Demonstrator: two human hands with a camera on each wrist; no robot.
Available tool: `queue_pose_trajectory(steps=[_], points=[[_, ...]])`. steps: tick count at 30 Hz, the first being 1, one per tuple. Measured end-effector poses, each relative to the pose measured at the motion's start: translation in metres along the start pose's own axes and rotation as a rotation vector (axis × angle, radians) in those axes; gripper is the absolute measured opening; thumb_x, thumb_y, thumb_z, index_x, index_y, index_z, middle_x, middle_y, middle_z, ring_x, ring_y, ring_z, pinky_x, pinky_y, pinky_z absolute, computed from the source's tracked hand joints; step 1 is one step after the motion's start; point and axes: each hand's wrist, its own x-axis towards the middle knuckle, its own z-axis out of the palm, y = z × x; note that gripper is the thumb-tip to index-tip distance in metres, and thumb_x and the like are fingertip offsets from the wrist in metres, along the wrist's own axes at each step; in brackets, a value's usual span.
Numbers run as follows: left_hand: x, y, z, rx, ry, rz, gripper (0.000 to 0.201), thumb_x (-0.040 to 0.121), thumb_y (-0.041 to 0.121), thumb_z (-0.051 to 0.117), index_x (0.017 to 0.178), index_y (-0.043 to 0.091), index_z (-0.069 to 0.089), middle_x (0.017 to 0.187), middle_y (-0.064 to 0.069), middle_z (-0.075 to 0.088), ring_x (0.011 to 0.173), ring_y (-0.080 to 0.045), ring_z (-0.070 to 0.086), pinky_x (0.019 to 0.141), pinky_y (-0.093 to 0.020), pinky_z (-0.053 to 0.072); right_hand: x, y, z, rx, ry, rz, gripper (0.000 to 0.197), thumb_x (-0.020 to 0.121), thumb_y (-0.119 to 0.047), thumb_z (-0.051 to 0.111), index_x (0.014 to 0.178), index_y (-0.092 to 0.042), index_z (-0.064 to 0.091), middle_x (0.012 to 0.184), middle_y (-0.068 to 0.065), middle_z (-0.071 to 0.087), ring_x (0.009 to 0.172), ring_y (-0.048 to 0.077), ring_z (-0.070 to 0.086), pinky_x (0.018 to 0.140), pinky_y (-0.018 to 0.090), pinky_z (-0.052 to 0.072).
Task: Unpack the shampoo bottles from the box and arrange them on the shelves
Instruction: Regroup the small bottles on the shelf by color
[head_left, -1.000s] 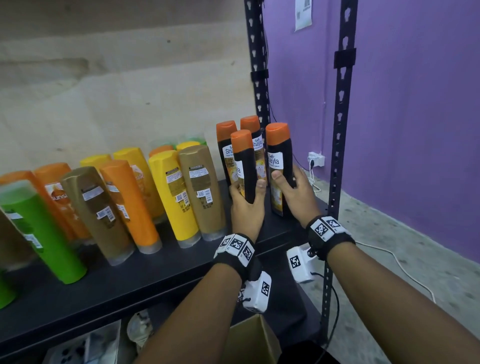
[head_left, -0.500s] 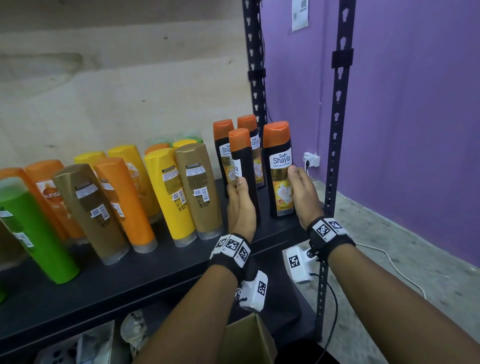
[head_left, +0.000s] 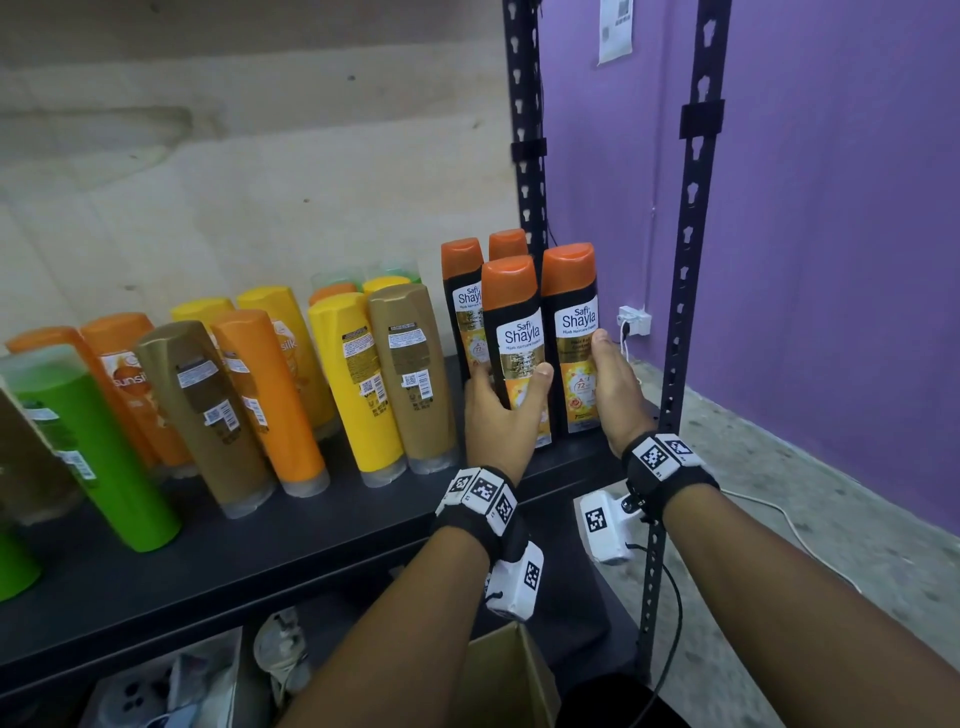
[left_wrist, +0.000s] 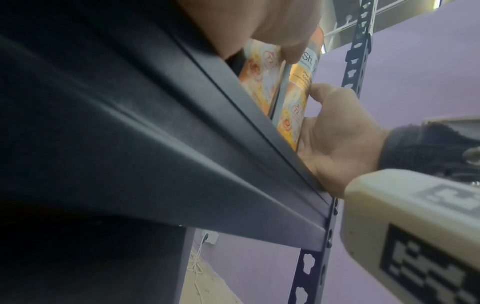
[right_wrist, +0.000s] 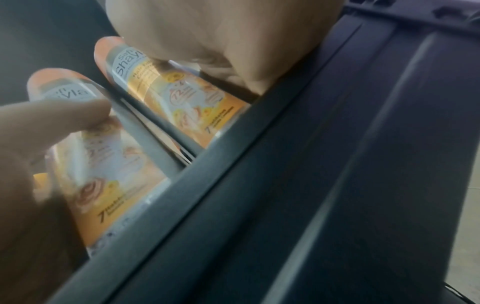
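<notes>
Left hand (head_left: 501, 410) and right hand (head_left: 618, 389) each grip a front shampoo bottle (head_left: 514, 338).

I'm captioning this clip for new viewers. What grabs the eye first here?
Two black Safi Shayla bottles with orange caps at the shelf's right end, the left hand gripping one, the right hand the other. Left of them stand orange, yellow, gold and green bottles.

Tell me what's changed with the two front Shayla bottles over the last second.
Both front bottles have been turned label-forward: the left hand rotated the left front Shayla bottle from side-on until its label faces out, and the right hand did the same with the right front Shayla bottle. Both hands still grip them on the shelf. The other bottles haven't moved.
</notes>
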Motion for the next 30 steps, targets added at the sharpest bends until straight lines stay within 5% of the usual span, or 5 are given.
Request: queue_pose_trajectory(steps=[7, 13, 17, 21, 30], points=[[-0.001, -0.005, 0.001, 0.106, 0.031, 0.048, 0.054, 0.080, 0.074, 0.064, 0.122, 0.040, 0.063, 0.117, 0.011, 0.056, 0.112, -0.006, 0.057, 0.102, -0.033, 0.046, -0.002, -0.002, 0.001, -0.002, -0.013, 0.046, 0.065, 0.091, -0.086, 0.028, 0.138, -0.050, 0.055, 0.140, -0.012, 0.063, 0.134, 0.011, 0.055, 0.118, 0.050, 0.037], [-0.004, -0.007, -0.002, 0.140, 0.020, 0.060, 0.054, 0.085, 0.074, 0.061, 0.125, 0.038, 0.063, 0.116, 0.011, 0.054, 0.105, -0.001, 0.053, 0.097, -0.025, 0.039, -0.006, -0.003, 0.003, -0.109, 0.030, 0.031, 0.049, 0.090, -0.088, 0.017, 0.122, -0.071, 0.051, 0.140, -0.020, 0.060, 0.134, 0.003, 0.051, 0.119, 0.044, 0.037], [-0.007, -0.005, -0.003, 0.152, 0.003, 0.072, 0.054, 0.083, 0.077, 0.057, 0.123, 0.041, 0.060, 0.120, 0.011, 0.055, 0.104, 0.001, 0.051, 0.096, -0.025, 0.040, -0.009, -0.002, 0.000, -0.168, 0.013, 0.015, 0.045, 0.087, -0.091, 0.020, 0.117, -0.069, 0.046, 0.115, -0.044, 0.059, 0.111, -0.017, 0.053, 0.108, 0.038, 0.042], [-0.008, -0.002, -0.004, 0.165, -0.002, 0.071, 0.061, 0.083, 0.078, 0.057, 0.126, 0.035, 0.058, 0.119, 0.010, 0.054, 0.108, -0.004, 0.053, 0.097, -0.028, 0.041, -0.010, -0.002, -0.001, -0.166, 0.008, -0.036, 0.057, 0.088, -0.088, 0.033, 0.132, -0.051, 0.033, 0.123, -0.029, 0.057, 0.111, -0.012, 0.056, 0.101, 0.036, 0.045], [-0.019, 0.005, -0.013, 0.193, 0.017, 0.040, 0.058, 0.090, 0.056, 0.070, 0.133, 0.022, 0.052, 0.123, 0.007, 0.049, 0.105, 0.001, 0.048, 0.092, -0.017, 0.037, -0.015, -0.012, -0.003, -0.121, 0.028, -0.037, 0.059, 0.088, -0.080, 0.050, 0.136, -0.046, 0.042, 0.126, -0.013, 0.064, 0.117, 0.006, 0.064, 0.105, 0.049, 0.051]])
